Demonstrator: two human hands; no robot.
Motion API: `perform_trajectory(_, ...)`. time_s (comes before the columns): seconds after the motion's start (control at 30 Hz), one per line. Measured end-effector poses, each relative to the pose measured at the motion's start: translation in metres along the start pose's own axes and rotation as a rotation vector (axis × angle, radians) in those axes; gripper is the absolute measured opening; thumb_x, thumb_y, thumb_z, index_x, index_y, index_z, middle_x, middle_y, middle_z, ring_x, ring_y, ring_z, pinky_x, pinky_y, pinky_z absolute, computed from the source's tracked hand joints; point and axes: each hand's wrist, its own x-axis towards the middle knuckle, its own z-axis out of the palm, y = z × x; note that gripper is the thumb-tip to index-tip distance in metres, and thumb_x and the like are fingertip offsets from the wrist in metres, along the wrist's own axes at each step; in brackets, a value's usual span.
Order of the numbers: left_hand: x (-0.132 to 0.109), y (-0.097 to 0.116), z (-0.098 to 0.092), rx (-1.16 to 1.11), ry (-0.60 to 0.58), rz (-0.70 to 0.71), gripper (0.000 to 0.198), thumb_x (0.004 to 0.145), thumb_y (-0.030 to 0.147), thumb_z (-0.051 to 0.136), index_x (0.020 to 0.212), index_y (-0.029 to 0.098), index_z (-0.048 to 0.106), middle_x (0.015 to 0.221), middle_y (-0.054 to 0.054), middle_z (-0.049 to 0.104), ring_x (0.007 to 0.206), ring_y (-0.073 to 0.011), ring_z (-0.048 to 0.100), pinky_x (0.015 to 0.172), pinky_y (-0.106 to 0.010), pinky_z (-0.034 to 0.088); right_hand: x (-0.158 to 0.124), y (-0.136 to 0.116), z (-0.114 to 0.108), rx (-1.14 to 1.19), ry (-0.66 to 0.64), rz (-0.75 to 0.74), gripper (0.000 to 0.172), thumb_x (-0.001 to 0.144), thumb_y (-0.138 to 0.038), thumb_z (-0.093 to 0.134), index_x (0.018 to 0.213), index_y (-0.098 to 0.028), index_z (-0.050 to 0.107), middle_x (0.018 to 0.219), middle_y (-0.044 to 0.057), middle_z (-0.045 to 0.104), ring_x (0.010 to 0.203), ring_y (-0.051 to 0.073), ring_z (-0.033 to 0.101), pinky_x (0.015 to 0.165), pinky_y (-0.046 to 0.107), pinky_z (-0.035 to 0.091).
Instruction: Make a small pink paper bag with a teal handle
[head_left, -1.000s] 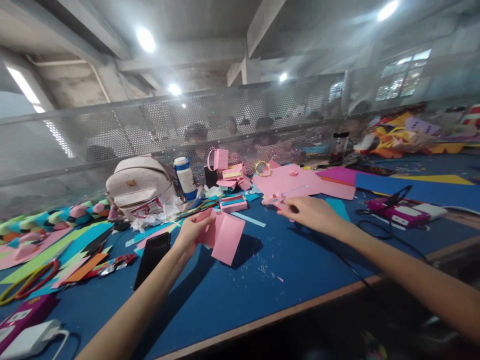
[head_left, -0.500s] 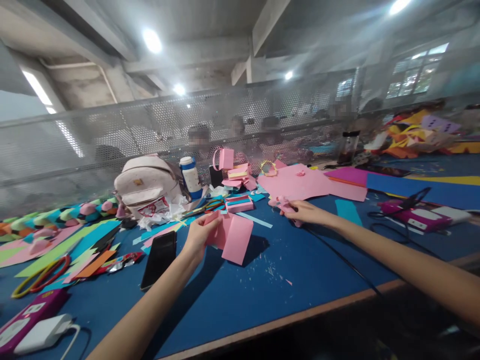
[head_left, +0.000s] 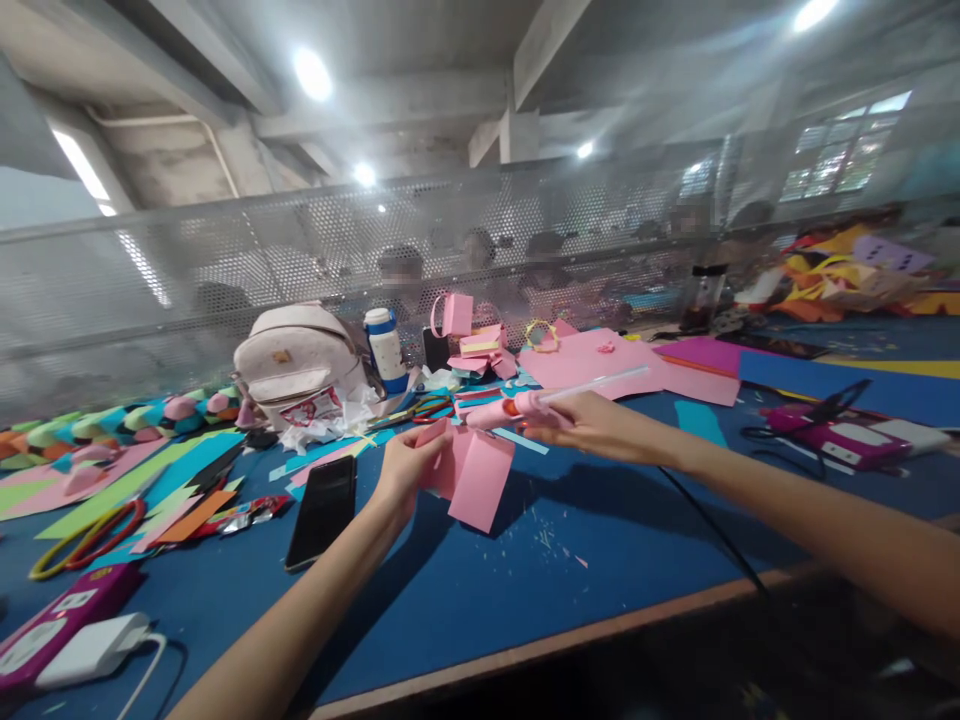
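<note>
My left hand (head_left: pixel 409 462) pinches a folded piece of pink paper (head_left: pixel 482 482) above the blue table, with one flap hanging down. My right hand (head_left: pixel 581 425) grips a pink hot glue gun (head_left: pixel 491 412), and a clear glue stick (head_left: pixel 600 382) juts from its back end. The gun's nozzle points left, close above the top edge of the folded paper; whether the two touch I cannot tell. A black cord (head_left: pixel 709 530) runs from below my right hand toward the table's front edge.
A black phone (head_left: pixel 322 512) lies beside my left forearm. Scissors (head_left: pixel 90 540), coloured paper strips and a purple power strip (head_left: pixel 67 620) are on the left. Behind stand a white backpack (head_left: pixel 300 360), a bottle (head_left: pixel 385 352) and pink paper boxes (head_left: pixel 480 340). Another power strip (head_left: pixel 840 437) lies right.
My right hand has lifted the glue gun off the table area and brought it left, over the pink paper. The left hand keeps its hold with hardly any movement.
</note>
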Motion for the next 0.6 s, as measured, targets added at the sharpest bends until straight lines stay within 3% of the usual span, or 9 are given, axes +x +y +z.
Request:
perform_trajectory(0.17,0.003,-0.004,-0.001,0.015,-0.008,0.025,0.039,0.048,0.043,0.087,0.069,0.013,0.072,0.056,0.002,0.06,0.05,-0.0086,0.049,0.051,-0.02,0.035,0.013,-0.003,0.0,-0.082,-0.041,-0.088,0.037,0.092,-0.046,0.052,0.114,-0.019,0.065,0.11,0.006,0.069,0.096,0.025,0.062,0.079,0.03,0.045)
perform_trajectory(0.6,-0.001,0.0,0.001,0.1,-0.014,0.117,0.04,0.054,0.042,0.084,0.08,0.013,0.076,0.06,0.001,0.062,0.052,-0.0084,0.048,0.05,-0.02,0.034,0.021,0.0,-0.013,-0.177,-0.085,-0.124,0.042,0.089,-0.054,0.053,0.098,-0.017,0.07,0.083,0.006,0.067,0.072,0.019,0.056,0.067,0.028,0.04)
